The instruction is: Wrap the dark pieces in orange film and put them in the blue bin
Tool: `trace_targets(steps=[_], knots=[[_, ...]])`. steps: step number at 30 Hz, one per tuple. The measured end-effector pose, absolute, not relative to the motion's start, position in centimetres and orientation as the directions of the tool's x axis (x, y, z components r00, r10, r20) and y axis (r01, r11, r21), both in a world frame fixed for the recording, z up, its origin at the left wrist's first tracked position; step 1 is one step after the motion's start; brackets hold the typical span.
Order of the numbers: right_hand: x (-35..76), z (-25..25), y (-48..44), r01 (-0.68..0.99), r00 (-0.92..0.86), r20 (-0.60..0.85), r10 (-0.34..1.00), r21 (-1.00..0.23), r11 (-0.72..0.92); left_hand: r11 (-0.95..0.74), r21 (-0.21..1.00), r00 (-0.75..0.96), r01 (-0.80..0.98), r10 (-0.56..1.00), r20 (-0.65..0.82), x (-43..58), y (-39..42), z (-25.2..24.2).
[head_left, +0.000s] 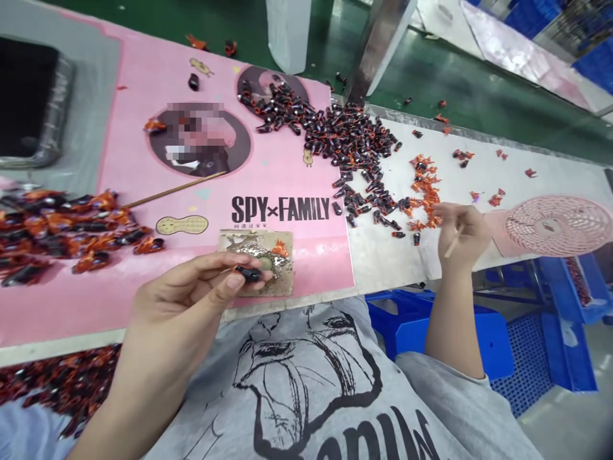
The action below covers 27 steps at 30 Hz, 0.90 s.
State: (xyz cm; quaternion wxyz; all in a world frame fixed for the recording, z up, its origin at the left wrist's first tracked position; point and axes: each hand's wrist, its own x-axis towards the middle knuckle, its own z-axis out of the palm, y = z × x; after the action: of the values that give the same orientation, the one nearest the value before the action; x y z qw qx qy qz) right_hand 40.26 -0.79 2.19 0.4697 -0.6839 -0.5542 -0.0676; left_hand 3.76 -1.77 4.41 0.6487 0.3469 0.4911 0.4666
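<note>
- Steel desk [383, 262], pink printed mat [311, 271]: many dark pieces [345, 150] remain heaped mid-frame, orange scraps [424, 191] beside them, a mixed pile [62, 230] at far left.
- Left hand [186, 287]: grip closed, pinching a black-and-orange piece [248, 274] above the mat.
- Right hand [464, 236]: grip closed on a wooden stick [451, 243].

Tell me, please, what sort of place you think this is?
Probably a small-parts factory workshop: heaps of small black-and-orange parts on a long steel workbench, with blue plastic crates beside it.

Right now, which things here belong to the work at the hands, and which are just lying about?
At work:
left hand pinching a black piece
right hand holding a thin stick
smeared card
black-and-orange pieces

Lying about:
pink fan
black device
blue stool
</note>
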Motion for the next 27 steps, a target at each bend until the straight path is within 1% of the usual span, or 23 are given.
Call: trace_targets(steps=[3, 5, 9, 13, 15, 16, 17, 19, 21, 22, 24, 27], knots=[[42.3, 1.0, -1.0, 0.912, 0.237, 0.474, 0.848, -0.409, -0.027, 0.318, 0.911, 0.107, -0.263, 0.948, -0.300, 3.9, -1.7, 4.1], [42.6, 0.1, -0.6, 0.940, 0.191, 0.397, 0.898, -0.338, -0.051, 0.324, 0.913, 0.126, -0.248, 0.945, -0.301, 4.0, -1.6, 4.1], [42.4, -0.7, 0.6, 0.941, 0.193, 0.391, 0.900, -0.332, -0.058, 0.332, 0.909, 0.150, -0.251, 0.941, -0.303, 4.4, -1.5, 4.2], [40.4, 0.6, 0.6, 0.939, 0.188, 0.448, 0.874, -0.344, -0.025, 0.321, 0.913, 0.184, -0.252, 0.942, -0.281, 5.2, -1.3, 4.3], [38.1, 1.9, -0.1, 0.924, 0.143, 0.474, 0.869, -0.378, 0.054, 0.306, 0.918, 0.209, -0.252, 0.944, -0.257, 5.7, -1.2, 4.5], [36.7, 2.6, -0.5, 0.907, 0.095, 0.487, 0.868, -0.402, 0.126, 0.296, 0.923, 0.227, -0.247, 0.943, -0.242, 5.9, -1.2, 4.7], [35.2, 3.3, -0.9, 0.881, 0.017, 0.500, 0.866, -0.416, 0.223, 0.287, 0.928, 0.251, -0.239, 0.941, -0.227, 6.1, -1.2, 4.9], [32.3, 4.8, -1.8, 0.806, -0.191, 0.522, 0.831, -0.400, 0.436, 0.260, 0.943, 0.294, -0.210, 0.936, -0.193, 6.4, -1.2, 5.5], [30.1, 6.0, -2.4, 0.710, -0.368, 0.511, 0.777, -0.385, 0.589, 0.207, 0.960, 0.317, -0.187, 0.938, -0.141, 6.6, -1.4, 6.2], [29.3, 6.5, -2.6, 0.661, -0.430, 0.494, 0.756, -0.398, 0.636, 0.178, 0.967, 0.324, -0.183, 0.939, -0.111, 6.6, -1.5, 6.5], [28.1, 7.1, -2.8, 0.575, -0.499, 0.459, 0.736, -0.460, 0.677, 0.139, 0.972, 0.336, -0.191, 0.940, -0.068, 6.5, -1.7, 6.8], [27.0, 7.1, -2.6, 0.493, -0.471, 0.451, 0.758, -0.578, 0.651, 0.176, 0.958, 0.317, -0.224, 0.943, -0.099, 6.2, -1.9, 6.9]])
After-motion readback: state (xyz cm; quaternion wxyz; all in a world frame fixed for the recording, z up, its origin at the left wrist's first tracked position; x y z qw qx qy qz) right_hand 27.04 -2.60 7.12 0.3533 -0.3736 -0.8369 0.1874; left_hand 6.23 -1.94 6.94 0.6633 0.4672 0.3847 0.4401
